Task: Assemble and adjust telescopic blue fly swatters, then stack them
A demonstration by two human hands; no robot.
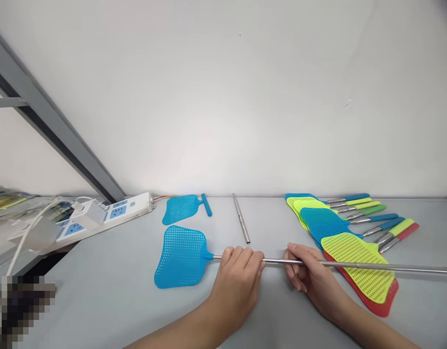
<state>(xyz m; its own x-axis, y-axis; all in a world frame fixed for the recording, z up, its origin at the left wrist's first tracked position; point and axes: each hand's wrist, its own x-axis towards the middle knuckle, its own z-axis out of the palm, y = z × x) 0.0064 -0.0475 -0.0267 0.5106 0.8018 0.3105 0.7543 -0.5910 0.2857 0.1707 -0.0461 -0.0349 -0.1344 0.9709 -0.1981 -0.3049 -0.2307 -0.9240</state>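
A blue fly swatter point(181, 257) lies across the front of the table, its metal telescopic rod drawn out long and running past the right edge of the view. My left hand point(239, 276) is closed around the rod just right of the blue mesh head. Farther along, my right hand point(312, 274) pinches the same rod between thumb and fingers. The rod's far end is out of view. Behind my hands lie a loose metal telescopic rod point(241, 218), a separate blue swatter head point(181, 209) and a blue handle grip point(206, 205).
Several collapsed fly swatters in yellow point(361, 264), blue, green and red overlap at the right, under and behind the rod. At left sits a white power strip point(132, 209) with a plugged-in adapter point(88, 214) and cable. A pale wall point(245, 106) rises behind the table.
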